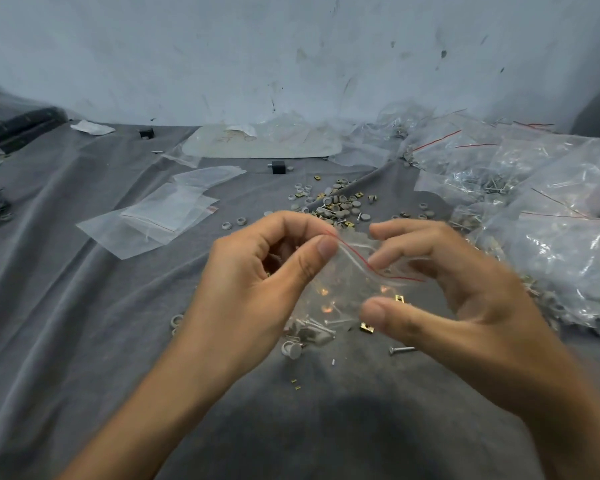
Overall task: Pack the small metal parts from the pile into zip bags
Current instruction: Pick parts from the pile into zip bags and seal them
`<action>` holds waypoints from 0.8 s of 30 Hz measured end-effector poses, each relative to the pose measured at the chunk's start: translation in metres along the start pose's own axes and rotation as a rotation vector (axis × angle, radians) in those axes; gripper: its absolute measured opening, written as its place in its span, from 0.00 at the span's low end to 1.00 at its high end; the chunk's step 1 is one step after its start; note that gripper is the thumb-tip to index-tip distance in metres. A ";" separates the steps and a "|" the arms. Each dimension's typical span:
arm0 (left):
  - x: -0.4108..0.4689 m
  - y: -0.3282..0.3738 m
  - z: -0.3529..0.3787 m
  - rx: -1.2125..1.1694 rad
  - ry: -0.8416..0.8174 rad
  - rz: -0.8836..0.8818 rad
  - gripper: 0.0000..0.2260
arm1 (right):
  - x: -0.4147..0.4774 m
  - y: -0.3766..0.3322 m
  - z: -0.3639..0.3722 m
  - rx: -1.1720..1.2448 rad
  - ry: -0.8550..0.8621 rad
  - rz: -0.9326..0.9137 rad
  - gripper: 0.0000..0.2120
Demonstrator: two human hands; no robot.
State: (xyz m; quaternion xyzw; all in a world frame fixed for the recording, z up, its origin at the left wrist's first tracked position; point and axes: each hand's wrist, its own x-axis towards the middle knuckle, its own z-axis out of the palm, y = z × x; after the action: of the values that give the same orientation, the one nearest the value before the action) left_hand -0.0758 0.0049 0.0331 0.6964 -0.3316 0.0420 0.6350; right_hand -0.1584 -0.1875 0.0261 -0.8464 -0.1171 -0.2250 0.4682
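Two hands meet low over a surface [84,323] draped in grey cloth, with one small clear zip bag [347,271] between them. Left hand [257,282]: thumb and forefinger pinch the bag's top edge at the red seal line, other fingers curled in. Right hand [447,289]: fingers curled behind the bag's far side near the mouth, thumb in front of its lower part, so the bag is gripped from both sides; this hand is a little blurred. Bag is lifted clear of the cloth and tilted, the red line running down toward the right. A few brass-coloured bits glint through the plastic; cannot tell how many. Under the bag lie grey caps and screws [305,336], with a lone screw [400,349] just to the right. Main pile [333,202] of grey rings and brass pieces sits beyond the hands. Flat unfilled bags [163,216] lie to the left, well apart. Many filled bags [534,202] are heaped along the right edge. Small black block [278,167] stands behind the pile, near a scuffed pale wall [291,46].
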 end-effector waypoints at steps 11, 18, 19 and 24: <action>-0.008 0.003 0.006 0.123 -0.009 0.114 0.04 | 0.008 -0.021 0.011 -0.207 0.193 -0.083 0.11; -0.011 0.008 0.007 0.112 -0.084 0.101 0.04 | 0.007 -0.028 0.011 -0.266 0.221 -0.123 0.03; -0.011 0.009 0.007 0.110 -0.093 0.104 0.04 | 0.007 -0.029 0.011 -0.258 0.220 -0.124 0.04; -0.011 0.013 0.005 0.063 -0.104 0.103 0.05 | 0.007 -0.031 0.006 -0.147 0.161 -0.076 0.03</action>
State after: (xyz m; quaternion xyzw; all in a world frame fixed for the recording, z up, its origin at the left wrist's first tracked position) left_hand -0.0928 0.0048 0.0383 0.6994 -0.3981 0.0485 0.5916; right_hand -0.1638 -0.1658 0.0495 -0.8527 -0.0945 -0.3178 0.4037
